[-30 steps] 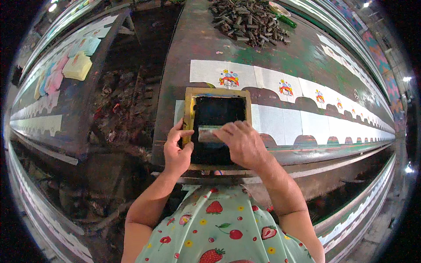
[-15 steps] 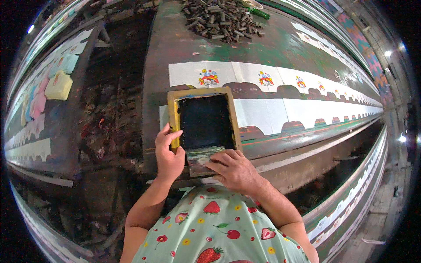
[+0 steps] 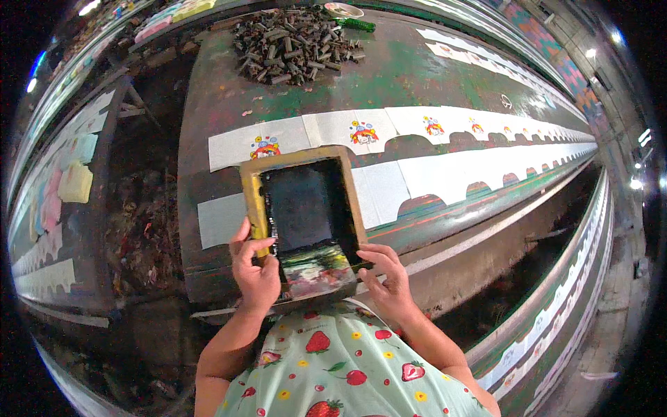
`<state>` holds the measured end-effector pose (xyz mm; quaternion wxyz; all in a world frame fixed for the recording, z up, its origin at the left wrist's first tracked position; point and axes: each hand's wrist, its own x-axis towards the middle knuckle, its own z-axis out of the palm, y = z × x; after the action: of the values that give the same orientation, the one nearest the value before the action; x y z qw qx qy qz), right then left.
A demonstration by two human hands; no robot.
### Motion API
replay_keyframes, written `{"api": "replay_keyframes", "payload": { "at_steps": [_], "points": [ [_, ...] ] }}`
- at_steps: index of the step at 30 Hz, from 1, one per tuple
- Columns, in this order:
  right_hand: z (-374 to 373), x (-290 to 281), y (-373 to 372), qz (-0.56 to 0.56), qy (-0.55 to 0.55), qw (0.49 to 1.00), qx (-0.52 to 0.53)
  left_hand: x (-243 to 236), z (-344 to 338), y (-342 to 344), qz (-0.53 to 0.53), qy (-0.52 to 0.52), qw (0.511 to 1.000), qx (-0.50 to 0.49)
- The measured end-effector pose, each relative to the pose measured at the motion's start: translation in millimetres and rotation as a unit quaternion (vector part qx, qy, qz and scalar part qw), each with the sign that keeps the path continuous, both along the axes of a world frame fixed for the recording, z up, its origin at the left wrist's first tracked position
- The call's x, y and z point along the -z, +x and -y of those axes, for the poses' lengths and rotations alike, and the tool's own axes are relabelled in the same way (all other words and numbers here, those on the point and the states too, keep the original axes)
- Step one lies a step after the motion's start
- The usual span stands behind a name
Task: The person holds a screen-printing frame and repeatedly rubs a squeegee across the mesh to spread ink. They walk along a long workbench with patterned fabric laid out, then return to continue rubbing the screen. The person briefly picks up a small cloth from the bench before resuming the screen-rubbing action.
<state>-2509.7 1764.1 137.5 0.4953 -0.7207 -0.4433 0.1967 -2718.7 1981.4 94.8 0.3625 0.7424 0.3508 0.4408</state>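
Note:
A wooden screen-printing frame (image 3: 334, 151) with a black mesh is held tilted in front of my body. Its left bar is smeared with yellow. At the near end inside it lies a flat, paint-streaked squeegee (image 3: 318, 276). My left hand (image 3: 254, 272) pinches the frame's left bar, thumb toward the inside. My right hand (image 3: 386, 278) grips the lower part of the right bar, fingertips by the squeegee's corner. Beyond and under the frame are white cloth pieces (image 3: 436, 174) in rows, the farther row bearing colourful printed pictures (image 3: 363, 131).
The long, paint-stained table (image 3: 389, 76) runs off to the right. A heap of short dark pieces (image 3: 292, 48) lies at its far end, near a green bottle (image 3: 358, 26) and a bowl (image 3: 344, 10). Folded coloured cloths (image 3: 75, 184) rest on another table at left.
My right hand has left the squeegee and taken hold of the frame's right bar. The frame looks raised off the cloth and tilted. My view has turned slightly.

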Motion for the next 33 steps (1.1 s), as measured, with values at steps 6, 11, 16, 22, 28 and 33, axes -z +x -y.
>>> {"api": "replay_keyframes", "payload": {
  "at_steps": [6, 11, 16, 22, 28, 33],
  "points": [
    [45, -3, 83, -0.028, 0.006, 0.999, 0.021, 4, 48, 90, 0.023, -0.001, 1.000, 0.002],
    [62, -11, 124, 0.201, 0.026, 0.979, -0.009, 7, 73, 132, 0.018, -0.046, 0.999, 0.000],
    [59, -27, 136, 0.260, 0.041, 0.947, -0.186, 7, 81, 143, -0.001, -0.048, 0.999, -0.018],
    [35, -31, 132, 0.370, -0.019, 0.892, -0.259, 13, 79, 150, 0.013, -0.072, 0.997, -0.008],
    [18, -48, 135, 0.401, -0.073, 0.866, -0.288, 17, 81, 153, 0.005, -0.096, 0.995, -0.009],
    [-18, -74, 168, 0.359, -0.137, 0.846, -0.369, 13, 81, 149, 0.003, -0.076, 0.997, -0.001]
  ]
}}
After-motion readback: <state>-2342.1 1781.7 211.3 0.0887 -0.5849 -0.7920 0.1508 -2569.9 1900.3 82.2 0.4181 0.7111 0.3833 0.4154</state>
